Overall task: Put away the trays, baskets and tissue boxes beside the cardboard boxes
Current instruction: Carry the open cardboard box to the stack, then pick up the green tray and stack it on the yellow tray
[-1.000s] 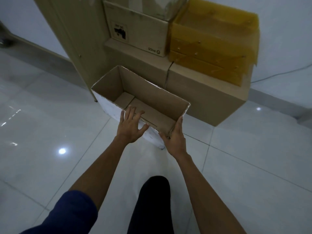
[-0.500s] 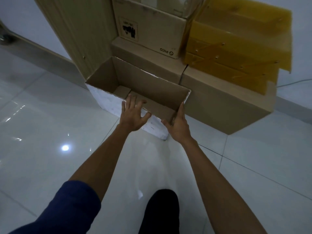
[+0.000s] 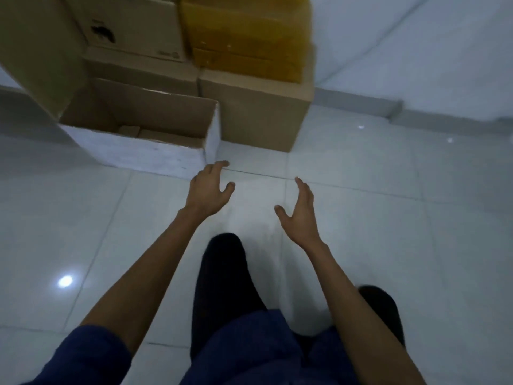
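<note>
I see the open box (image 3: pixel 144 154) white outside, plain brown inside. Right of it stands a brown cardboard box (image 3: pixel 258 118) with a yellow stack (image 3: pixel 247 31) on top; behind it a tan carton (image 3: pixel 144 26) bears a black print. The floor (image 3: pixel 388 218) is pale glossy tile with grey lines. The sleeve (image 3: pixel 83 357) is navy.

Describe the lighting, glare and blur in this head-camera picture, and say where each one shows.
Head view: dim, bluish light throughout; one small glare spot on the glossy floor tiles, lower left; motion blur smears the yellow stack and the printed cardboard box at top; the left hand and right hand look sharper, both open and empty.
</note>
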